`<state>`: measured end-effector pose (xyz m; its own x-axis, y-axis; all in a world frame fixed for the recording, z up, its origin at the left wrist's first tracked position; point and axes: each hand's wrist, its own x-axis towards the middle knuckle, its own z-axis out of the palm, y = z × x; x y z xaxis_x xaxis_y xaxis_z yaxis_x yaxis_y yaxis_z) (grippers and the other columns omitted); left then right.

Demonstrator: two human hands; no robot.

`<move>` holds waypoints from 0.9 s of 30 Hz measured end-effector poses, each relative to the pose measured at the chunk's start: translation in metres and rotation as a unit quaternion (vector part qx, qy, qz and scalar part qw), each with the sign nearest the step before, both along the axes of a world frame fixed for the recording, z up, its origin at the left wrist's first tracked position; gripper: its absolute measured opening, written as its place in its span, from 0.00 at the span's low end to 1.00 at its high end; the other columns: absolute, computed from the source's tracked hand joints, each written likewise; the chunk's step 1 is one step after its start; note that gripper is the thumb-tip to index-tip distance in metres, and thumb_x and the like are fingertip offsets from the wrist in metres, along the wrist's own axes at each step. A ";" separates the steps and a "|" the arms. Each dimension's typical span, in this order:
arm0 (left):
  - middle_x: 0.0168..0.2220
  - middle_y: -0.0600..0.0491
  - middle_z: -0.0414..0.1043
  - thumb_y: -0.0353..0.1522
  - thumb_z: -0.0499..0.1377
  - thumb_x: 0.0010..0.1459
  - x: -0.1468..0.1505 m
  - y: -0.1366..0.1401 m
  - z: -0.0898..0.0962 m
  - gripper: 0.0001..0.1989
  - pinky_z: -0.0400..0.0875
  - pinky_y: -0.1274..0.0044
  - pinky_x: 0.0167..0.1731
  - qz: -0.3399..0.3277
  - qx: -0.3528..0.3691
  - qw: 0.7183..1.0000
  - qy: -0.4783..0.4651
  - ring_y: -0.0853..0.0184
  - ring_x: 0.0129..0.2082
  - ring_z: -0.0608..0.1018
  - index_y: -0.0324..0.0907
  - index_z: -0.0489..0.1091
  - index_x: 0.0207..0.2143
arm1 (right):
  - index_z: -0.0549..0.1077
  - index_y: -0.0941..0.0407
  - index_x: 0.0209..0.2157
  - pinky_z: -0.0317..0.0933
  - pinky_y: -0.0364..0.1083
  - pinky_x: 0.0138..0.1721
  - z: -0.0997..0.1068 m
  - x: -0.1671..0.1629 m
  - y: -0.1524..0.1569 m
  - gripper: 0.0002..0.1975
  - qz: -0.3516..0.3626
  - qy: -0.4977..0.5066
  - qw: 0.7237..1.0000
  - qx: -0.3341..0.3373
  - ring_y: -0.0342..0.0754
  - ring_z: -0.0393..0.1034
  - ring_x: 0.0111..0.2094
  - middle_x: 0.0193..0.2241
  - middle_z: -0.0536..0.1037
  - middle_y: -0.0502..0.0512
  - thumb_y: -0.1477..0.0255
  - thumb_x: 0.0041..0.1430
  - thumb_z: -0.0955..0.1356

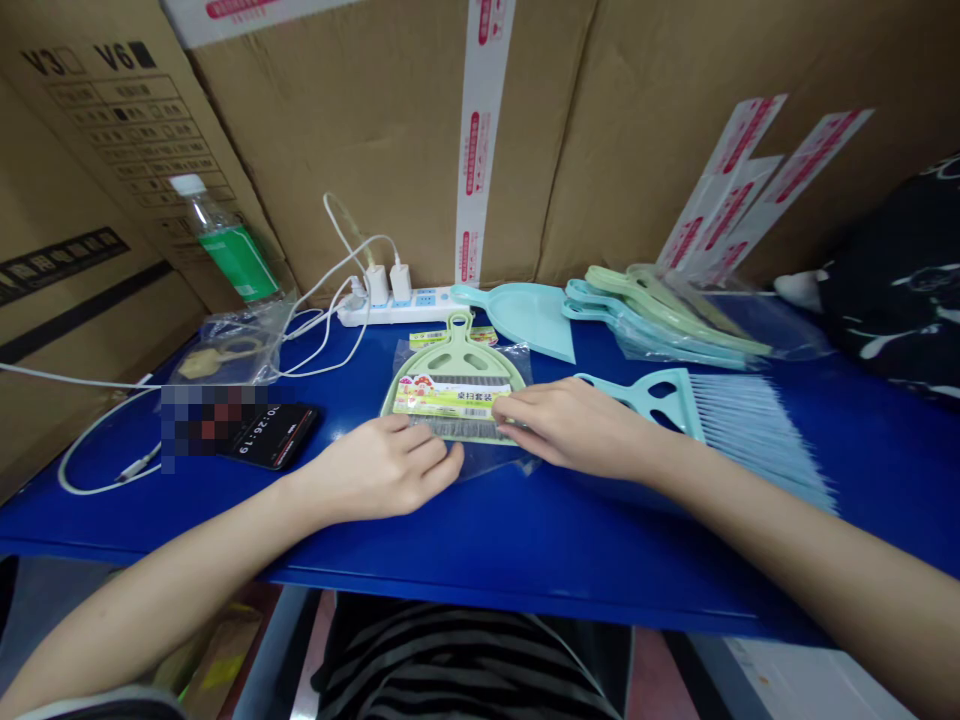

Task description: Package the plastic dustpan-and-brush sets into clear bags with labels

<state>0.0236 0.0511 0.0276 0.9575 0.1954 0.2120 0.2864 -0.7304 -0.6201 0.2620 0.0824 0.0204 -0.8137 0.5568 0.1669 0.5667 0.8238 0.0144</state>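
Note:
A light green dustpan and brush set [454, 362] lies flat before me, its handle pointing away. A printed paper label [450, 398] crosses it above the dark bristles. Clear plastic film [480, 460] shows around and under the set. My left hand [382, 465] is closed, its curled fingers at the lower left edge of the set; part of its grip is hidden. At the label's right end, the bent fingers of my right hand [574, 425] pinch the edge of the set. Partly behind my right wrist lies a light blue brush [675, 400] with pale bristles.
A blue dustpan [525, 312] and bagged green and blue sets [667, 318] lie at the back of the blue table [480, 560]. A power strip [405, 307] with cables, a phone [277, 435] and a bottle [232, 245] are left. Cardboard [375, 130] stands behind.

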 end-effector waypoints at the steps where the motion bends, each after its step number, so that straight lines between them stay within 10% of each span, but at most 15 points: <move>1: 0.27 0.54 0.73 0.24 0.48 0.62 0.000 0.000 0.001 0.11 0.66 0.78 0.26 0.018 0.002 1.000 -0.009 0.70 0.27 0.74 0.38 0.69 0.41 | 0.69 0.56 0.31 0.49 0.44 0.24 0.000 0.000 0.000 0.10 0.006 0.005 1.000 0.001 0.46 0.66 0.24 0.26 0.76 0.54 0.74 0.63 0.58; 7: 0.31 0.50 0.73 0.38 0.53 0.63 0.002 0.005 -0.001 0.12 0.66 0.74 0.26 0.101 -0.030 0.994 -0.028 0.65 0.31 0.75 0.37 0.69 0.38 | 0.68 0.56 0.29 0.50 0.43 0.25 0.002 0.000 -0.002 0.11 0.038 0.015 0.999 -0.031 0.45 0.65 0.25 0.25 0.73 0.53 0.77 0.62 0.58; 19: 0.23 0.55 0.69 0.21 0.53 0.57 0.000 0.005 -0.006 0.09 0.63 0.76 0.22 0.073 -0.024 0.996 -0.041 0.68 0.22 0.72 0.40 0.63 0.25 | 0.66 0.56 0.26 0.54 0.43 0.28 0.009 0.003 -0.005 0.08 0.031 0.026 0.994 -0.103 0.44 0.63 0.26 0.26 0.72 0.53 0.78 0.57 0.60; 27: 0.26 0.55 0.69 0.23 0.49 0.62 0.001 0.002 -0.003 0.08 0.66 0.78 0.24 0.085 -0.053 0.995 0.019 0.69 0.26 0.73 0.41 0.66 0.37 | 0.70 0.57 0.35 0.53 0.43 0.27 0.007 0.002 -0.003 0.11 0.022 0.001 0.999 -0.042 0.45 0.66 0.27 0.29 0.75 0.55 0.80 0.58 0.58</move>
